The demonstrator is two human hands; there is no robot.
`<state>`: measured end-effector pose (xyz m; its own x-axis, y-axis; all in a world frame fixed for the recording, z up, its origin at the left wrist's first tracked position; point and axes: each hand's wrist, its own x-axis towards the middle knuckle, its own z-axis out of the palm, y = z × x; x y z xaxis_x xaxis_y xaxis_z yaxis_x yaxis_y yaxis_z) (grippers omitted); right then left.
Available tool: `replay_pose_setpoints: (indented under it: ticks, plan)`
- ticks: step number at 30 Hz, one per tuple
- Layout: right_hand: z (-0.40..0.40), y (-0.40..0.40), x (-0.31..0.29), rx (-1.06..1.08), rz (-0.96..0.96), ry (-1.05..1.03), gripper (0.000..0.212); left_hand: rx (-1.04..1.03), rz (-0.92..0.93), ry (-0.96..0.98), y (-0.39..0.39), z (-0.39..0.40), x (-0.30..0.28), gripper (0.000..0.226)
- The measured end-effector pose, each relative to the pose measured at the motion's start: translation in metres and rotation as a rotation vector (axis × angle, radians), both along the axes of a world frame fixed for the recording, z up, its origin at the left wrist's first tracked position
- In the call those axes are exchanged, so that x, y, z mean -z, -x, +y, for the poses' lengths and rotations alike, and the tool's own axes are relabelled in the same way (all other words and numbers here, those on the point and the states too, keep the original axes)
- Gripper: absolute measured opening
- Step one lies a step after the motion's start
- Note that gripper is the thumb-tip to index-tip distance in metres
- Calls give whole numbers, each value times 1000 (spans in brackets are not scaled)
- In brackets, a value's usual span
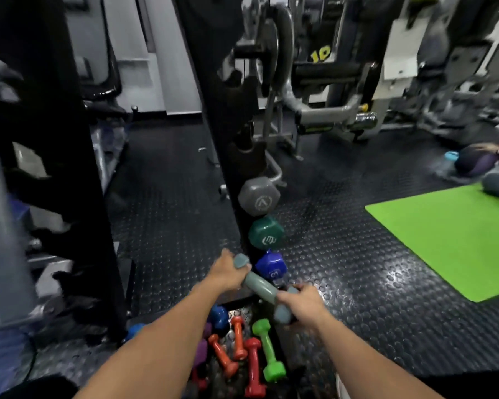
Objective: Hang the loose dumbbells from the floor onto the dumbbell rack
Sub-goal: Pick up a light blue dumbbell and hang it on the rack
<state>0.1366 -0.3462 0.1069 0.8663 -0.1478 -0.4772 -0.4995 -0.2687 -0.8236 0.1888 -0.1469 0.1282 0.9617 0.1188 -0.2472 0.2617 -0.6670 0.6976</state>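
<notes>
A grey-green dumbbell (260,285) hangs in the air between both hands, tilted down to the right. My left hand (224,272) grips its upper end and my right hand (301,305) grips its lower end. It is just in front of the black upright dumbbell rack (219,116), which carries a grey dumbbell (258,196), a dark green one (266,233) and a blue one (270,266). On the floor below lie loose dumbbells: a light green one (268,352), a red one (254,367), two orange ones (224,354), a blue one (219,318) and a purple one (200,352).
A bright green mat (450,234) lies on the studded black floor (343,254) to the right, with another person (484,161) lying beyond it. Weight machines (329,90) stand behind the rack, and a second dark frame (55,139) fills the left.
</notes>
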Motion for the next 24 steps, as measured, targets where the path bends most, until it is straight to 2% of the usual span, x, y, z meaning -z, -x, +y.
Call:
replay_pose_setpoints:
  ticks: [3, 7, 12, 14, 18, 24]
  plan:
    - [-17, -4, -39, -12, -67, 8, 70, 15, -42, 42, 12, -6, -35, 51]
    - [-36, -15, -99, -27, -186, 97, 55, -13, -130, 105, 27, -13, -76, 60]
    - [-53, -38, -158, -73, -345, 223, 31, -54, -247, 191, 49, -24, -124, 54]
    - [-55, -49, -181, -72, -392, 198, 32, -64, -302, 204, 53, -28, -145, 55]
    - [-51, -79, -227, -80, -511, 148, 48, -121, -447, 248, 52, -37, -187, 59]
    - [-30, -131, -281, -24, -666, 100, 36, -240, -660, 278, 27, -46, -229, 59]
